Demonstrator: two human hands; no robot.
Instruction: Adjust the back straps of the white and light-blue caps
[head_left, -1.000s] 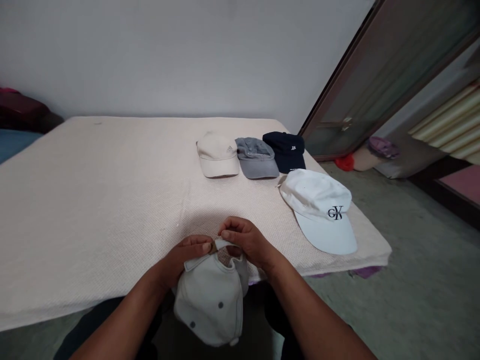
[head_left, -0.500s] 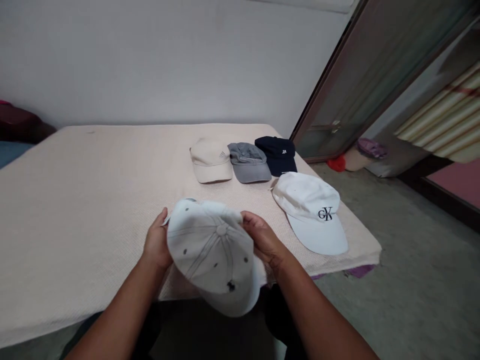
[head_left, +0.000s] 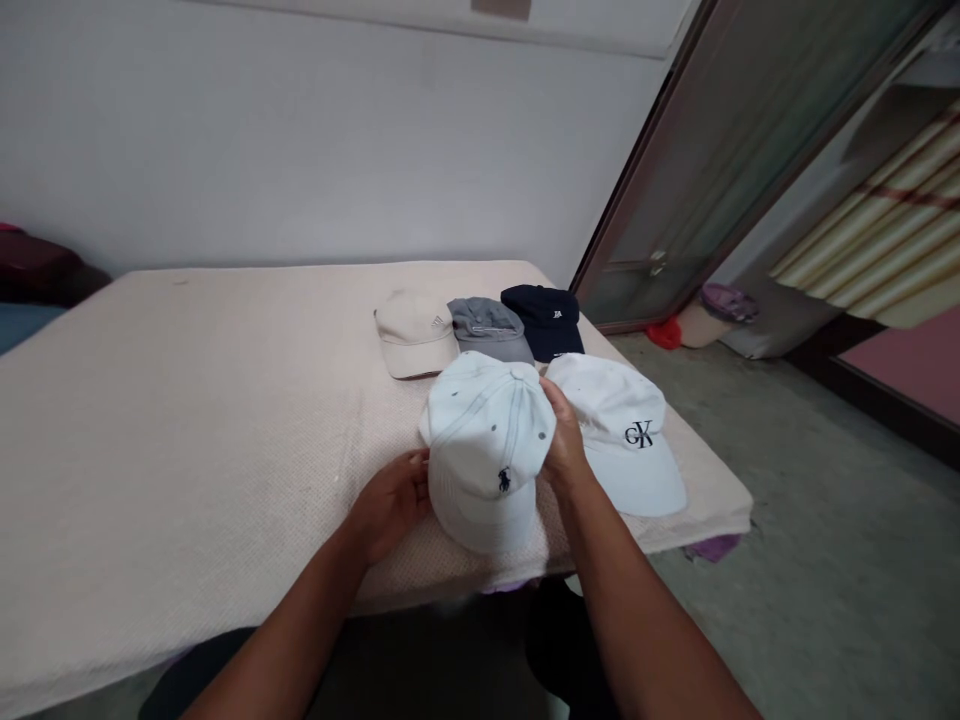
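Observation:
Between my hands is a white baseball cap (head_left: 480, 440) with a small dark horse-rider logo, its brim toward me. My left hand (head_left: 394, 500) grips the cap's left side low down, fingers partly hidden behind it. On the other side, my right hand (head_left: 564, 430) holds the crown's edge. Just right of it lies a white cap with black "CK"-like letters (head_left: 630, 430), partly behind my right hand. Behind the held cap sit a beige cap (head_left: 416, 335), a grey cap (head_left: 491, 328) and a navy cap (head_left: 544, 320), side by side with brims facing me.
The caps rest on a bed-like surface with a pale textured cover (head_left: 225, 450). Its near edge runs in front of my legs. A wall (head_left: 337, 150) stands behind, and a framed glass door (head_left: 660, 200) at the right. A bin (head_left: 716, 312) stands on the grey floor (head_left: 825, 520).
My hands have carried the white cap forward and to the right, from over the near edge to above the cover beside the lettered cap. Its brim has turned to face me more squarely.

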